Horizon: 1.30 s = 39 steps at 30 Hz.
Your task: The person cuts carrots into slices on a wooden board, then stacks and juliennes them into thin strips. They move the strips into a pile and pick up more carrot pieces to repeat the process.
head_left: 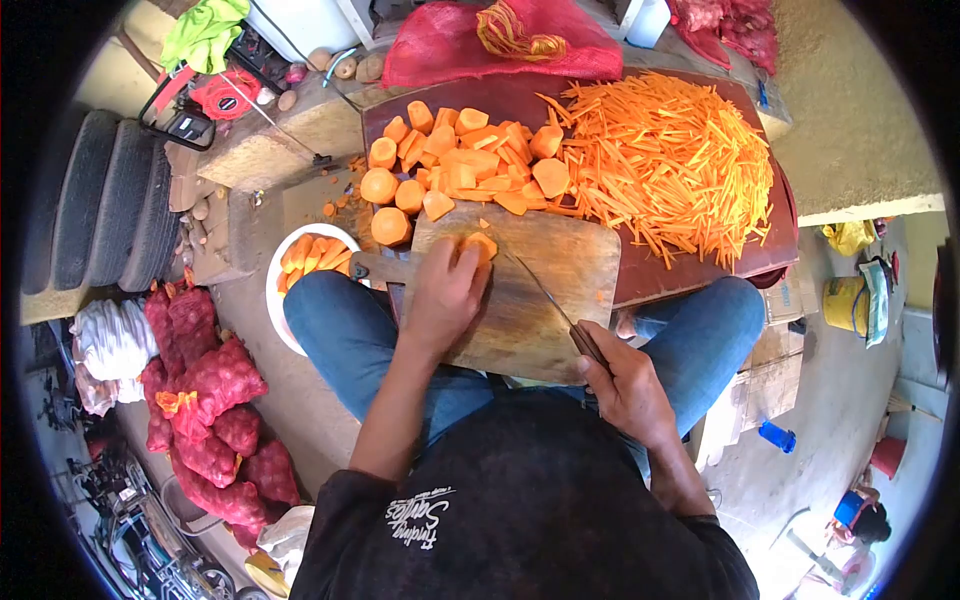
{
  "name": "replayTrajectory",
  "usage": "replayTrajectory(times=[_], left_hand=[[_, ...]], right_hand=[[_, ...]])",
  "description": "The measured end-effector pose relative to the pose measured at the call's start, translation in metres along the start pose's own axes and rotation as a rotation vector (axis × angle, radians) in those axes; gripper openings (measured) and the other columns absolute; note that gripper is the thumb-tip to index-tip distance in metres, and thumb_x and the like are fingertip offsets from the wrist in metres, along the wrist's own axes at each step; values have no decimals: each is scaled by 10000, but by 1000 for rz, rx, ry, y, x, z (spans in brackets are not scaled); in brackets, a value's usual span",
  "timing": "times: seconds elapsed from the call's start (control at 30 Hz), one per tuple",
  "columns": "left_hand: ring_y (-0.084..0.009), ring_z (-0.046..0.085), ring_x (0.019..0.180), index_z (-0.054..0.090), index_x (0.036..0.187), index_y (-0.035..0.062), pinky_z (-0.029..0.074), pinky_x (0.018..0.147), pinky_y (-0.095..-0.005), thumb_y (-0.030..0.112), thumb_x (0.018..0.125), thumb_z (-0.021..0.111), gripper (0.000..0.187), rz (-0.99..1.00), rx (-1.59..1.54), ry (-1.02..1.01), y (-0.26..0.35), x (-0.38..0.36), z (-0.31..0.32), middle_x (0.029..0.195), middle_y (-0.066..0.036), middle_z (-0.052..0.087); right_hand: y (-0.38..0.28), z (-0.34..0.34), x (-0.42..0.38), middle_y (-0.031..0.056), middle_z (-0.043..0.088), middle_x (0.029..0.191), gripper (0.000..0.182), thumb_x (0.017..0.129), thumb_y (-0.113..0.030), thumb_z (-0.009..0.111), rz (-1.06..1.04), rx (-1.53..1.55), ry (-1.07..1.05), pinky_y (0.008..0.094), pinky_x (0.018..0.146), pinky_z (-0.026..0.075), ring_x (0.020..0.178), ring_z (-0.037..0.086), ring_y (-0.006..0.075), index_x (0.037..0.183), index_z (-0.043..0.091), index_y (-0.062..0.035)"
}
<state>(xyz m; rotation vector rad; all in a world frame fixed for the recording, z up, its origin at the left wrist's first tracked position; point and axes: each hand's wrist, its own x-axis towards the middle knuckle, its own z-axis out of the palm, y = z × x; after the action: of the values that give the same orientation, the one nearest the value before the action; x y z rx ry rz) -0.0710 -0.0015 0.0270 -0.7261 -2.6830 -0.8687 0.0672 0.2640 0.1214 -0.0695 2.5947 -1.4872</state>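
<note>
My left hand is closed on a piece of carrot near the upper left of the wooden cutting board. In my right hand is the handle of a knife, its blade slanting up and left over the board, its tip a little right of the carrot piece. Carrot chunks are heaped just beyond the board. Right of them lies a large pile of thin carrot sticks on the dark red table. My left fingers partly cover the carrot piece.
A white basin with peeled carrots stands by my left knee. Filled red mesh sacks lie on the floor at left, near stacked tires. A red net bag lies beyond the table. Another person is at the far lower right.
</note>
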Motion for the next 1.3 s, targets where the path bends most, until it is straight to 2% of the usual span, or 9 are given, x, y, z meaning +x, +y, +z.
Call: replayTrajectory(times=[0.1, 0.2, 0.3, 0.47, 0.57, 0.77, 0.87, 1.03, 1.3], left_hand=[[-407, 627, 969, 694, 1178, 37, 515, 828, -537, 95, 940, 813, 272, 92, 8, 89, 11, 2, -3, 1075, -177, 627], [-378, 618, 972, 709, 1186, 56, 498, 832, -511, 117, 925, 828, 293, 106, 23, 27, 21, -9, -1, 1123, -163, 642], [-368, 607, 935, 738, 1153, 31, 506, 806, -483, 131, 905, 859, 293, 178, 15, -54, 45, -17, -1, 1075, -160, 617], [-368, 600, 976, 746, 1163, 33, 474, 841, -497, 153, 875, 871, 336, 201, -51, -77, 53, -30, 9, 1119, -159, 628], [-362, 600, 1004, 742, 1171, 36, 472, 854, -487, 148, 882, 855, 330, 205, -47, -98, 50, -30, 10, 1156, -164, 633], [-348, 582, 1026, 737, 1174, 39, 467, 874, -472, 133, 887, 823, 314, 213, -47, -138, 52, -27, 10, 1147, -148, 607], [-353, 575, 1031, 731, 1211, 41, 471, 886, -478, 124, 880, 821, 353, 218, -59, -150, 49, -28, 13, 1148, -151, 595], [-359, 573, 1055, 719, 1278, 40, 482, 906, -493, 107, 852, 825, 443, 205, -63, -165, 46, -33, 19, 1160, -162, 589], [-340, 587, 1055, 745, 1210, 23, 501, 913, -465, 54, 863, 810, 354, 220, -116, -127, 45, -32, 16, 1155, -125, 622]], right_hand=[[2, 1, -1, 308, 746, 1241, 442, 1057, -91, 737, -23, 14, 13, 485, 945, 603, 1147, 741, 503, 1463, 624, 45], [7, 0, -6, 310, 748, 1229, 438, 1056, -84, 733, -23, 17, 38, 487, 935, 604, 1133, 742, 508, 1457, 624, 56], [10, 0, -9, 307, 751, 1211, 435, 1055, -81, 733, -3, 18, 44, 488, 925, 605, 1123, 744, 509, 1452, 626, 60], [6, 1, -15, 313, 749, 1191, 436, 1056, -87, 738, 21, 41, -2, 493, 917, 603, 1121, 746, 508, 1452, 625, 52], [2, 2, -18, 289, 763, 1241, 455, 1080, -107, 714, 24, -19, -48, 442, 964, 597, 1119, 769, 444, 1486, 610, 69], [-8, -1, -27, 324, 745, 1175, 524, 1068, -154, 722, -15, -230, -111, 556, 795, 641, 983, 756, 521, 1523, 540, 32], [-6, 1, -27, 330, 741, 1139, 499, 1079, -154, 700, -34, -251, -105, 564, 775, 629, 956, 749, 527, 1507, 534, 40], [3, 13, -1, 304, 749, 1179, 461, 1066, -106, 702, -9, -215, -107, 551, 830, 613, 1049, 739, 517, 1481, 554, 30], [-14, 7, -9, 307, 748, 1153, 446, 1079, -129, 682, 95, -246, -177, 578, 862, 597, 1058, 732, 519, 1480, 543, 9]])
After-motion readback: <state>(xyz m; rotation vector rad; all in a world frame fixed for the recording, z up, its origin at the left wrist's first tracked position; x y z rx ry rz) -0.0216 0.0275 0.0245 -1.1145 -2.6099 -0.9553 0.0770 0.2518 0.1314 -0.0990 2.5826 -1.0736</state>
